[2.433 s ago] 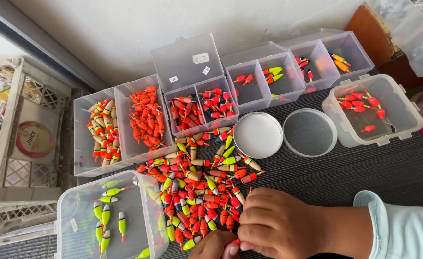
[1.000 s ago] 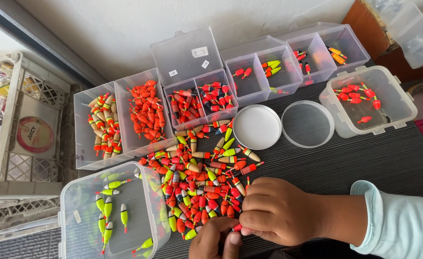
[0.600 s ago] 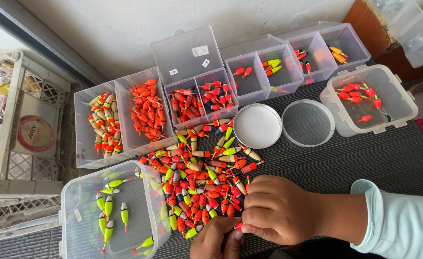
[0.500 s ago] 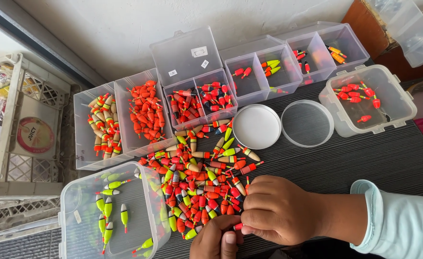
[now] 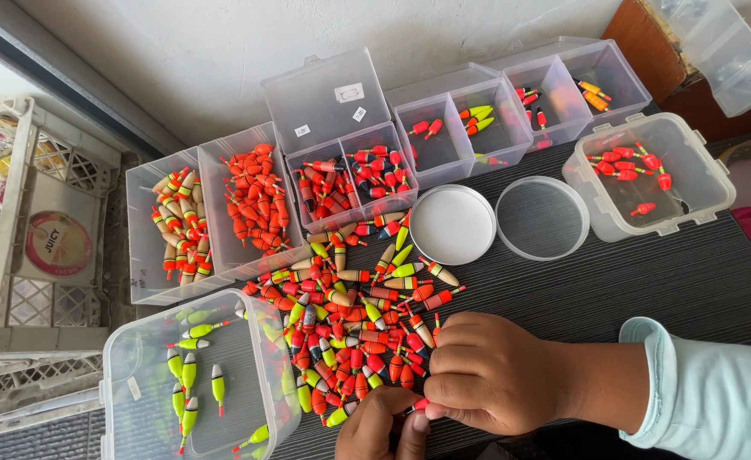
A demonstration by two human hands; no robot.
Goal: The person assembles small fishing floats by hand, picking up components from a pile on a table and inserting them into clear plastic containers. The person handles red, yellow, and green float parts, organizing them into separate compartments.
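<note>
Pinching a small red-orange fishing float between them, both hands meet at the near edge of the dark ribbed table. Right hand, in a pale blue sleeve, has its fingers curled and pressed together on the float's upper end. Left hand is only partly in view at the bottom edge; its fingertips close on the same float from below.

The float sits just at the near side of the loose pile of floats, a mix of red, orange, yellow-green and tan pieces spread across the table.

- Near left: clear tub holding yellow-green floats.
- Behind the pile, left: 2 open clear bins, 1 with tan-and-orange floats, 1 with orange floats.
- Centre back: hinged compartment box with red floats, lid up.
- Further right: another divided box, sparsely filled.
- Far right: clip-lid container with a few red floats.
- 2 round lids, 1 white, 1 clear, lie side by side beyond the pile.
- Grey plastic crate stands off the table's left.
</note>
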